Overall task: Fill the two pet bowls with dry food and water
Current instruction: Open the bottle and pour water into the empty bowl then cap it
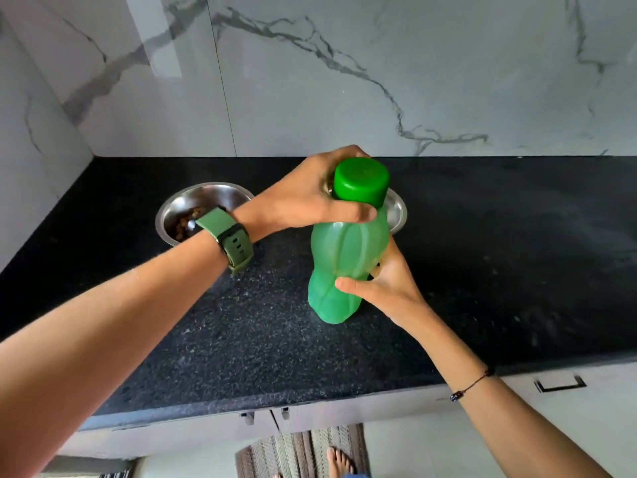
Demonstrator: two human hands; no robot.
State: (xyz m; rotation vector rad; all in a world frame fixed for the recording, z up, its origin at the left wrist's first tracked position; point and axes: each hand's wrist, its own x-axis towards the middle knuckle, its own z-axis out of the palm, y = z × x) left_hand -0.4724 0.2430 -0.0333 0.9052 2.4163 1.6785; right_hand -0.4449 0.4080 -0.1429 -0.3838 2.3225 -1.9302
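Gripping the green bottle (344,270) upright — right hand (386,288) round its body, left hand (310,198) clasping the cap (362,182).

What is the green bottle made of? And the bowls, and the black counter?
The bottle looks like plastic: frosted, see-through green with a matte, ribbed body and a smoother, solid green cap. The bowls look like stainless steel: silvery and shiny, with reflections inside. The counter is probably polished granite or similar stone: black with pale speckles and a soft sheen.

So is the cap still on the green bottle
On. The dark green cap sits on the green bottle, with the left hand gripping it.
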